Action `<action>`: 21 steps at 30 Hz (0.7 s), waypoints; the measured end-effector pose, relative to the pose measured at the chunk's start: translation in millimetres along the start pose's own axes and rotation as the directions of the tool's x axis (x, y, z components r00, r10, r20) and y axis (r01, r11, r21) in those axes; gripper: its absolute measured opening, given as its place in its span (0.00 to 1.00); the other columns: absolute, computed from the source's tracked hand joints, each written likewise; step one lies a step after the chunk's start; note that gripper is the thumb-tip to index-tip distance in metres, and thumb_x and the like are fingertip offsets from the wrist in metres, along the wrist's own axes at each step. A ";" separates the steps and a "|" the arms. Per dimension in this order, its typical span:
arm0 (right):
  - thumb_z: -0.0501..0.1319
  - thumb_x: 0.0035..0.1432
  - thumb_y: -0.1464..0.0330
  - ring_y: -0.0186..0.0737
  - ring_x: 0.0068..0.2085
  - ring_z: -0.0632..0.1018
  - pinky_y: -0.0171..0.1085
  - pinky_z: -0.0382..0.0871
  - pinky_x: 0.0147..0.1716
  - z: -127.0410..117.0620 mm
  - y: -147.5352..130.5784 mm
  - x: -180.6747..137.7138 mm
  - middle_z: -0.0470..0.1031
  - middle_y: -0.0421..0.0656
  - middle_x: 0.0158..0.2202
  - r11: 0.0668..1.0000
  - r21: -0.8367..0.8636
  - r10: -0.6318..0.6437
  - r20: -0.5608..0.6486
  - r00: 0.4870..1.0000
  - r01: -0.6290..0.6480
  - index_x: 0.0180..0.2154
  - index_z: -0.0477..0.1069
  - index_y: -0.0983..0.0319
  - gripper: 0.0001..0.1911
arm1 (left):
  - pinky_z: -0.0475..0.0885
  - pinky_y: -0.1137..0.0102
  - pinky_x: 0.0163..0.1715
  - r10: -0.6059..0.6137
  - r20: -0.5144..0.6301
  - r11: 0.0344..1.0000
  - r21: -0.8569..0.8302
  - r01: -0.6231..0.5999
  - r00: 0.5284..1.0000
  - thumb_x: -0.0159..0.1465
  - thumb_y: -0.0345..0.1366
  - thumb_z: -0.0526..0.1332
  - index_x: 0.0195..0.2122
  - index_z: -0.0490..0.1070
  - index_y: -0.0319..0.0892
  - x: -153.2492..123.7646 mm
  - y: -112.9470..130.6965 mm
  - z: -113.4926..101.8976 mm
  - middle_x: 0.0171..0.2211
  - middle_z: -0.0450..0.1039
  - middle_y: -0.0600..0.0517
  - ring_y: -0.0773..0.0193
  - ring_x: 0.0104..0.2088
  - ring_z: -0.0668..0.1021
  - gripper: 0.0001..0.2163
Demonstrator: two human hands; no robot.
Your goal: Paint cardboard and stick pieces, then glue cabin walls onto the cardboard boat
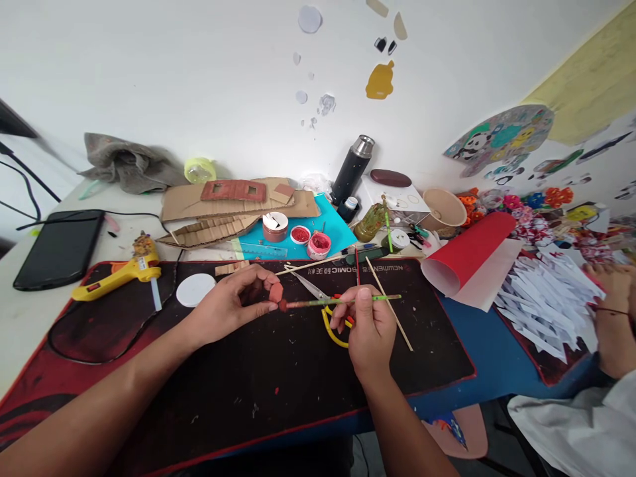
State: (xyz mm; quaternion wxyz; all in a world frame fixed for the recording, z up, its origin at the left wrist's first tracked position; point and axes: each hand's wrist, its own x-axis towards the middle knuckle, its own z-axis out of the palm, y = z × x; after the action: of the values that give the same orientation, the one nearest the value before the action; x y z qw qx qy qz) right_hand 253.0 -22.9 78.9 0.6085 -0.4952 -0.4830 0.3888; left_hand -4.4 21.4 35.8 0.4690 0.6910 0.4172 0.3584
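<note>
My left hand (233,306) pinches a small red-painted piece (276,292) above the black desk mat (248,384). My right hand (368,328) grips a green-handled paintbrush (342,301) held level, its red-tipped bristles touching the piece. Scissors with yellow handles (322,311) lie on the mat just under the brush. Thin wooden sticks (390,305) lie crossed beside my right hand.
A yellow glue gun (119,275) and a white disc (195,289) lie at the left; a black tablet (59,248) lies further left. Red paint pots (318,244), cardboard pieces (233,199) and a black flask (352,171) stand behind. A red paper roll (467,255) and another person's hand (613,291) are at the right.
</note>
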 end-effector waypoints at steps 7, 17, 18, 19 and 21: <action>0.60 0.76 0.47 0.36 0.20 0.78 0.32 0.68 0.18 0.2 0.3 1.1 0.76 0.38 0.22 1.000 -0.013 -0.018 -0.040 0.999 0.018 0.35 0.77 0.59 0.25 | 0.78 0.63 0.42 -0.007 0.016 1.000 -0.020 0.007 1.000 0.70 0.47 0.71 0.47 0.77 0.45 0.9 0.7 1.0 0.43 0.79 0.48 0.59 0.40 0.80 0.13; 0.60 0.77 0.47 0.37 0.20 0.78 0.32 0.68 0.18 -2.3 0.9 -1.2 0.76 0.38 0.22 1.000 -0.014 -0.019 -0.039 0.999 0.018 0.35 0.76 0.59 0.25 | 0.76 0.65 0.38 -0.014 0.025 1.000 0.006 0.014 1.000 0.70 0.47 0.71 0.47 0.78 0.45 1.4 0.7 1.5 0.42 0.79 0.48 0.60 0.38 0.80 0.13; 0.60 0.77 0.47 0.36 0.20 0.78 0.32 0.68 0.18 -2.1 0.7 -1.1 0.76 0.38 0.22 1.000 -0.012 -0.021 -0.036 0.999 0.021 0.35 0.77 0.59 0.25 | 0.76 0.65 0.38 -0.010 0.022 1.000 0.008 0.010 1.000 0.70 0.47 0.71 0.47 0.78 0.45 1.6 1.2 1.8 0.42 0.80 0.48 0.60 0.38 0.80 0.13; 0.60 0.77 0.48 0.36 0.20 0.78 0.31 0.68 0.18 -1.8 0.5 -1.2 0.76 0.38 0.22 1.000 -0.011 -0.024 -0.027 0.999 0.024 0.35 0.77 0.59 0.25 | 0.76 0.65 0.38 -0.007 0.017 1.000 0.009 0.007 1.000 0.70 0.47 0.72 0.46 0.78 0.45 1.8 1.7 1.9 0.42 0.80 0.48 0.59 0.38 0.80 0.13; 0.60 0.77 0.48 0.35 0.20 0.77 0.31 0.68 0.19 -1.6 0.0 -1.8 0.76 0.38 0.22 1.000 -0.010 -0.026 -0.005 1.000 0.026 0.34 0.77 0.60 0.25 | 0.76 0.65 0.39 -0.008 0.007 1.000 0.013 0.008 1.000 0.69 0.48 0.72 0.46 0.78 0.45 2.0 2.1 1.7 0.42 0.80 0.48 0.59 0.39 0.80 0.13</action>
State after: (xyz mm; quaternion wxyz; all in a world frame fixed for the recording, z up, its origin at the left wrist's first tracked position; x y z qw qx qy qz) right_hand 254.2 -25.0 78.5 0.6122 -0.4929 -0.4899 0.3772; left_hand -1.7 22.1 37.5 0.4675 0.6937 0.4206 0.3513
